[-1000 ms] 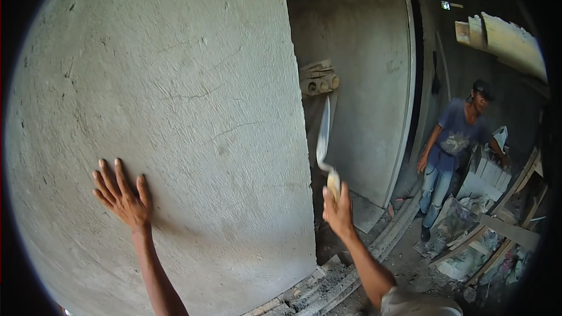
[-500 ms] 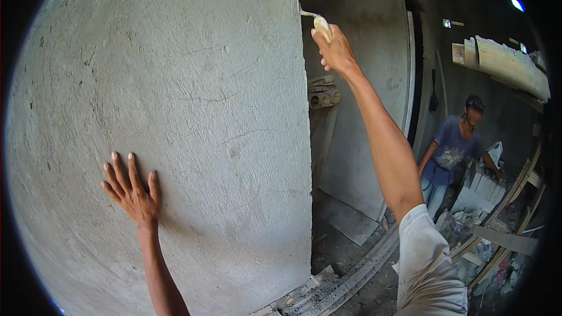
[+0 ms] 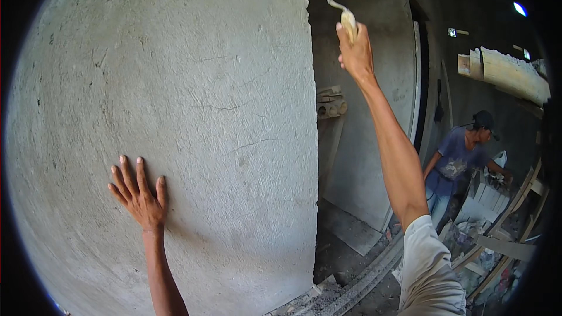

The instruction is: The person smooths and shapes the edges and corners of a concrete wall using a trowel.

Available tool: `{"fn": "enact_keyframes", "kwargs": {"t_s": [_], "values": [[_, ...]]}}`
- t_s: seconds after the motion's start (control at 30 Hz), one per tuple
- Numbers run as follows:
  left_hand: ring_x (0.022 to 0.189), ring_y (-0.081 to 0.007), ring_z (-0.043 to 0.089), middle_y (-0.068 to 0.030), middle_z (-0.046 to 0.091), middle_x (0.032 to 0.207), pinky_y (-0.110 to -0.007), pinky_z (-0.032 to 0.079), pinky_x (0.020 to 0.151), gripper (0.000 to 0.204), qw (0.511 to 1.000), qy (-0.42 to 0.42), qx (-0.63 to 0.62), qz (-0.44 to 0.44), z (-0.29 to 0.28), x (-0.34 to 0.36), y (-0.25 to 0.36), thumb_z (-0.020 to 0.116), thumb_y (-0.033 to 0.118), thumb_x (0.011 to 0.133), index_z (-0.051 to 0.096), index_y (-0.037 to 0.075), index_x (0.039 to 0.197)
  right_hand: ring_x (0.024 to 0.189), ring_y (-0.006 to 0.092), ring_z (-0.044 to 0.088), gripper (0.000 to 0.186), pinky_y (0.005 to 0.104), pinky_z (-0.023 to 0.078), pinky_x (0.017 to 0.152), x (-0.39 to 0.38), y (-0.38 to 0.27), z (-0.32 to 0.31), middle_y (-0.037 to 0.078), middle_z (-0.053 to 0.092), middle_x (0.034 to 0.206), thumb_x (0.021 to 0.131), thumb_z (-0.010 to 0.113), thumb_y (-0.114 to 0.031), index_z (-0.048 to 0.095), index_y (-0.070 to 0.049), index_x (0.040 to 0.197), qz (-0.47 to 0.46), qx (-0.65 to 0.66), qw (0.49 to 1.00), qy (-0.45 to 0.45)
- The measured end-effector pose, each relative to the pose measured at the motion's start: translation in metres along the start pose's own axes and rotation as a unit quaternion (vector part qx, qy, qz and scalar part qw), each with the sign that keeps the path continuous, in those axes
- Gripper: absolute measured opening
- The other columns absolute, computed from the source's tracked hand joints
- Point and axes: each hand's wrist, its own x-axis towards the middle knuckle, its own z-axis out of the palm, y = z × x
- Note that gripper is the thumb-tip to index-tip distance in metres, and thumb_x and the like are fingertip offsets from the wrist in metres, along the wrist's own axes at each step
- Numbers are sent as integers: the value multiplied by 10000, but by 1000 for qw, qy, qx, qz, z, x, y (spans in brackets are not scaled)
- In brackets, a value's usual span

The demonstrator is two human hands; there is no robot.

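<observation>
Flat against the grey plastered wall (image 3: pixel 222 58), my left hand (image 3: pixel 145 202) rests with its fingers spread. My right hand (image 3: pixel 357 55) is raised and closed round the pale handle of a trowel (image 3: pixel 349 19). The trowel's bent metal neck points upward, and its upper part runs out at the top of the view. It stands just to the right of the wall's rough vertical edge, apart from it. Fine cracks cross the plaster between my hands.
Behind the wall edge is a doorway with a grey inner wall (image 3: pixel 374 140) and several hollow bricks (image 3: pixel 332 108). At the right a person in a blue shirt (image 3: pixel 456 155) reaches toward stacked blocks (image 3: pixel 489 196). Rubble and wooden boards (image 3: pixel 503 248) lie around.
My right hand and the trowel have moved right, away from the wall edge. My left hand stays flat on the wall. The other person has turned their head to the right.
</observation>
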Motion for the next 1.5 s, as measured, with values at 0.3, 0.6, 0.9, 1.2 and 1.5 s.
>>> {"fn": "enact_keyframes", "kwargs": {"t_s": [0.3,0.6,0.9,1.2,1.5], "values": [[1547,-295,101,-63,224,1658,-511,-9,1239,637,1000,4,8,3,1,-3,-6,446,535,999,399,196,1536,478,164,598,463,313,493,414,-7,4,23,82,612,694,960,605,-403,532,6,1163,63,33,994,-82],[1549,-279,98,-55,229,1657,-506,-3,1240,634,1000,15,5,8,3,-2,-6,406,546,1012,388,201,1543,495,177,620,477,331,509,428,0,-19,27,92,622,668,955,614,-436,548,-15,1168,79,45,989,-114],[1550,-263,86,-48,211,1661,-501,-13,1243,638,1000,13,12,4,2,-2,-8,410,554,1009,373,217,1550,518,193,645,449,336,527,438,-14,-28,23,97,643,677,945,638,-404,551,-3,1129,38,26,997,-57],[1548,-282,102,-53,224,1659,-502,-7,1240,629,1000,6,-8,7,2,-2,-4,474,531,994,402,222,1537,479,159,611,474,310,519,419,-15,-4,17,74,612,670,952,620,-411,553,15,1149,37,48,998,-36],[1546,-284,114,-57,253,1650,-505,3,1235,618,1000,12,-26,-5,4,-2,-3,489,521,992,420,221,1529,471,146,595,453,301,479,395,-31,-9,24,77,604,678,967,609,-399,547,33,1091,45,70,994,-65]]}}
